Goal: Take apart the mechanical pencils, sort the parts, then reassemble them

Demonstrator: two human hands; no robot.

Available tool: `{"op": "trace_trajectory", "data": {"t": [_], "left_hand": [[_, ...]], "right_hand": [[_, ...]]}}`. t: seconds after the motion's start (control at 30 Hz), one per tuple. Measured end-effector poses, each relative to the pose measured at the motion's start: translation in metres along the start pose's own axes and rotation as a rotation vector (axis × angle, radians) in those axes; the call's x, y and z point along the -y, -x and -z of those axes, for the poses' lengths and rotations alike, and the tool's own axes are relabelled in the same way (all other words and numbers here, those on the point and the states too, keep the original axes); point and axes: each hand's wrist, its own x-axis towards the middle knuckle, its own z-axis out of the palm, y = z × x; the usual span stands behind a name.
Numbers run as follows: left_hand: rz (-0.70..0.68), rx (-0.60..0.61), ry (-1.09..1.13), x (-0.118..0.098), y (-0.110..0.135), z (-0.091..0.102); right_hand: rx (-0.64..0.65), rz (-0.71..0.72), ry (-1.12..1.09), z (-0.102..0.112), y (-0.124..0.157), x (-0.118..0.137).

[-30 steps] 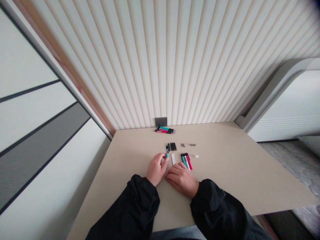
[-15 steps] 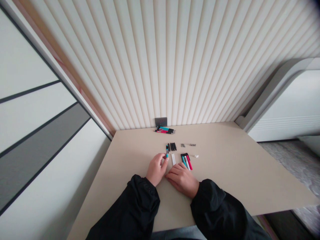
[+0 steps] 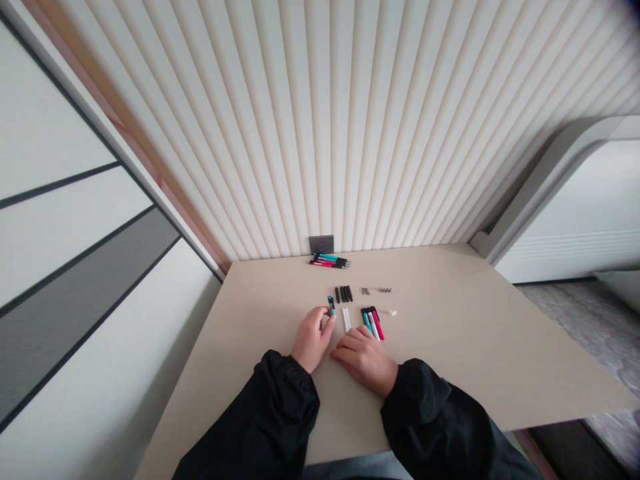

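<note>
My left hand (image 3: 313, 337) pinches a blue-and-black pen barrel (image 3: 332, 306) between thumb and fingertips, with its black clip end pointing away from me. The lower part of this barrel is hidden by the fingers. My right hand (image 3: 367, 360) rests on the table, its fingers curled together and no object visible in them. Just beyond its knuckles lie several pen barrels (image 3: 373, 323) in blue, white and red with black ends. Between the hands is a row of thin white refills (image 3: 347, 318). Several black grips (image 3: 343, 294) lie side by side farther back.
Several assembled pens (image 3: 329, 261) are heaped near the wall, below a dark socket (image 3: 321, 244). Small grey parts (image 3: 365, 291), metal tips or springs (image 3: 385, 290) and small white pieces (image 3: 393, 313) lie toward the right on the beige table (image 3: 450, 333).
The blue-and-black barrel in my left hand has tilted and turned slightly to the left, away from the black grips. My right hand has stayed in place.
</note>
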Motion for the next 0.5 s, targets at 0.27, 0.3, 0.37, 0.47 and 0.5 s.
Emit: {"op": "trace_trajectory", "data": {"t": [0.27,0.3,0.37,0.47,0.5], "left_hand": [[0.018,0.031,0.029,-0.006,-0.001,0.004],[0.013,0.031,0.029,-0.007,-0.001,0.005],[0.004,0.028,0.025,-0.008,-0.001,0.006],[-0.001,0.025,0.002,-0.008,-0.001,0.006],[-0.003,0.026,-0.006,-0.008,-0.001,0.006]], "right_hand": [[-0.354,-0.297,-0.244,0.015,0.014,-0.019],[-0.415,-0.360,-0.284,0.020,0.017,-0.025],[-0.539,-0.484,-0.316,0.030,0.026,-0.039],[-0.668,-0.654,-0.303,0.041,0.041,-0.064],[-0.682,-0.708,-0.304,0.042,0.046,-0.073]]}}
